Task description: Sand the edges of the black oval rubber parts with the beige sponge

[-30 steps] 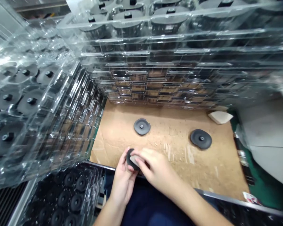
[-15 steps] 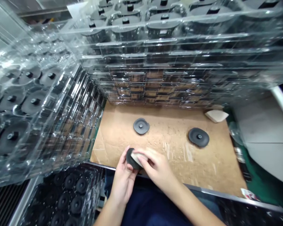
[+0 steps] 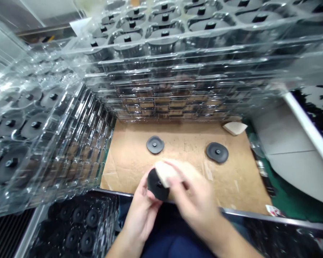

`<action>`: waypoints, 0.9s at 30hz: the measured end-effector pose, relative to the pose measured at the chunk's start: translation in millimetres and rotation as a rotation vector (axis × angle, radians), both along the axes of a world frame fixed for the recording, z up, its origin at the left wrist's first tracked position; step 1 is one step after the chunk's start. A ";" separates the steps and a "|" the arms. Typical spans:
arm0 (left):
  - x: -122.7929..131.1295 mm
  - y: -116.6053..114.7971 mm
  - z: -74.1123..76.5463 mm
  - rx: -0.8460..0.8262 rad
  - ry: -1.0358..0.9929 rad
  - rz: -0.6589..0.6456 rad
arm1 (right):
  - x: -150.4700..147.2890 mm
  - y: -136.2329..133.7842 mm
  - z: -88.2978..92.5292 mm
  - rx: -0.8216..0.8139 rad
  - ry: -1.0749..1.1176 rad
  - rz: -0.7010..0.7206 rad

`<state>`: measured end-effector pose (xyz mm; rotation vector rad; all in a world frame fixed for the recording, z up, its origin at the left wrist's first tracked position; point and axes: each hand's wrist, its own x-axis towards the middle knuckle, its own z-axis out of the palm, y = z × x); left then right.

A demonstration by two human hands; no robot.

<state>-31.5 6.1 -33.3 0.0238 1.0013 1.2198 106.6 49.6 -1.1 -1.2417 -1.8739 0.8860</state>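
Rubbing black disc (image 3: 156, 186) with pad (image 3: 164, 173)

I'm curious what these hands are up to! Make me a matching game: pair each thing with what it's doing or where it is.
1. Left hand
2. Right hand
3. Far-right black disc
4. Clear plastic trays

A. Stacked beyond the cardboard
B. Gripping a black disc
C. Pressing a pale pad onto the held disc
D. Lying flat on the cardboard

Pairs: 1-B, 2-C, 3-D, 4-A
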 end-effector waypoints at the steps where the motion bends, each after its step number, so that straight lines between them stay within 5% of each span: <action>1: 0.8 0.1 3.0 -0.019 -0.013 -0.025 | -7.5 0.1 8.4 0.041 0.004 0.058; 5: 4.8 0.5 10.8 -0.037 -0.025 -0.033 | -11.6 1.4 22.9 -0.143 -0.041 0.331; 10: 11.4 2.5 22.0 -0.010 -0.011 -0.068 | -5.7 -3.2 23.5 0.157 -0.030 0.099; 14: 11.5 1.9 29.4 0.025 -0.020 -0.089 | 3.9 -14.3 31.3 0.070 0.019 0.271; 19: 18.5 3.4 38.7 0.040 -0.054 -0.182 | 9.0 -11.0 37.6 0.224 0.022 0.133; 21: 18.7 3.0 44.3 0.028 -0.052 -0.203 | 16.1 -14.2 36.5 0.225 0.044 0.192; 23: 18.4 1.6 47.8 0.003 -0.043 -0.214 | 28.3 -19.8 35.5 0.192 -0.014 0.258; 27: 24.4 -1.9 44.0 -0.026 -0.079 -0.219 | 45.7 -17.2 44.2 0.222 -0.232 0.168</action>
